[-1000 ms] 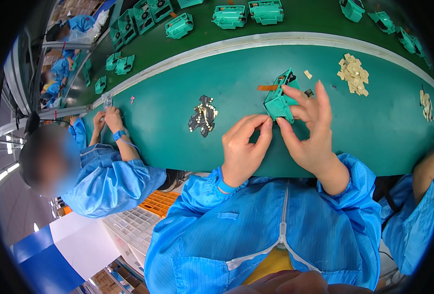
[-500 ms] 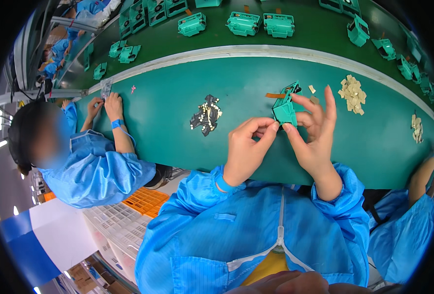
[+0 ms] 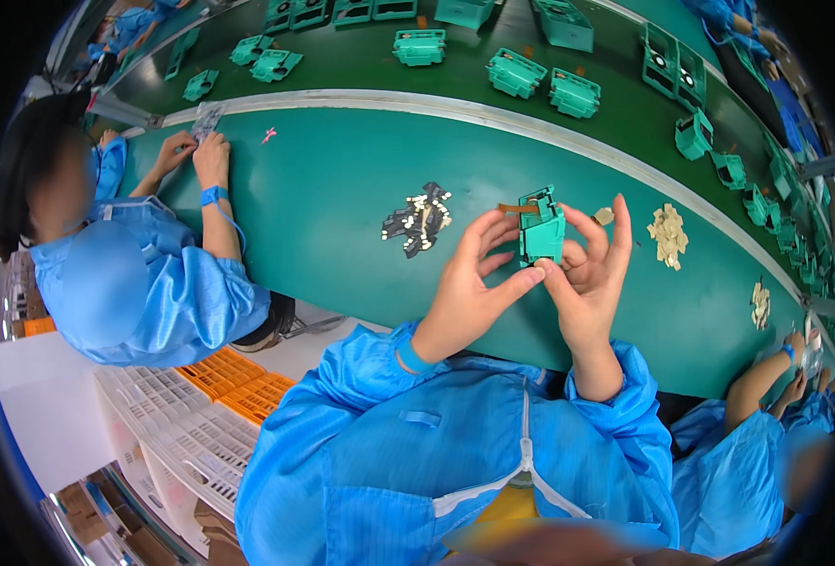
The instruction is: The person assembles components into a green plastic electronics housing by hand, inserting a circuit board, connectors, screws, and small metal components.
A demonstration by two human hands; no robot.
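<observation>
Both my hands hold a small green plastic housing (image 3: 543,236) above the green tabletop (image 3: 333,245). A brown-orange ribbon strip (image 3: 515,208) sticks out from its left side. My left hand (image 3: 463,297) has its thumb at the housing's lower edge, the other fingers curled along its left side. My right hand (image 3: 592,288) grips the lower right of the housing with the thumb in front; one finger points up, off the part. Close behind the right hand lies a beige piece (image 3: 603,216). To the left is a pile of black strips with pale ends (image 3: 416,224).
Beige flat pieces (image 3: 668,236) and a smaller pale pile (image 3: 760,307) lie to the right. Beyond a pale metal rail (image 3: 370,100), several green housings (image 3: 515,74) stand on a darker green surface. Co-workers sit left (image 3: 144,274) and right (image 3: 734,462). Crates (image 3: 200,434) stand lower left.
My view has shifted, so the table appears tilted. The housing has been turned more upright, and my left fingers have opened out along its left side.
</observation>
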